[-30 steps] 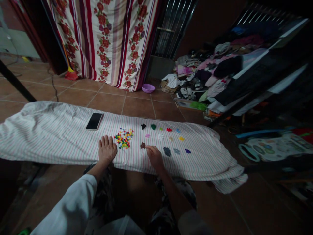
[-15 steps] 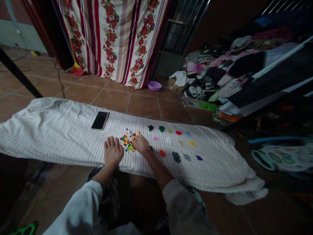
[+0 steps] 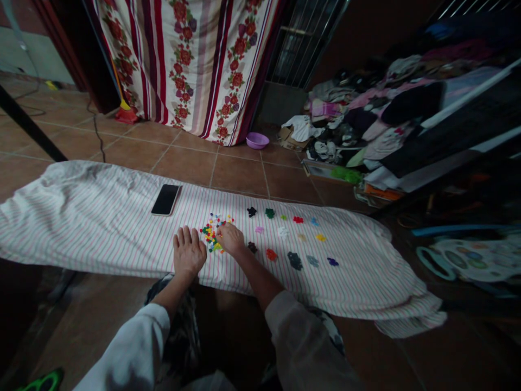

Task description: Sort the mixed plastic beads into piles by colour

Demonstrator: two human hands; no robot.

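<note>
Several fingers of the bare right hand [image 3: 231,239] are bent and drawn together over the right side of a loose heap of small multicoloured pieces [image 3: 209,234]; I cannot tell whether they pinch one. Most of the visible heap lies to the left of these fingertips, with some pieces beyond them; its long axis seems to run away from the person, though the hand hides part. The right hand is the nearer, while the bare left hand [image 3: 189,255] rests palm down just beside the heap's left edge, fingers straight and slightly spread, gripping nothing visible. Right of the right fingers, single-colour clusters sit in three rows: a dark brown cluster [image 3: 252,247] close by the wrist, a pink cluster [image 3: 259,229] and a black cluster [image 3: 252,212] slightly farther forward, and a dark grey cluster [image 3: 294,260] farther right. Heap and clusters lie straight on a white cloth with thin coloured stripes [image 3: 106,217], in no container. Left of and beyond the fingers lies a dark-screened phone [image 3: 166,200]. Well beyond, on the brown tiled floor [image 3: 236,171], stands a round purple basin [image 3: 257,141]; its contents cannot be made out.
</note>
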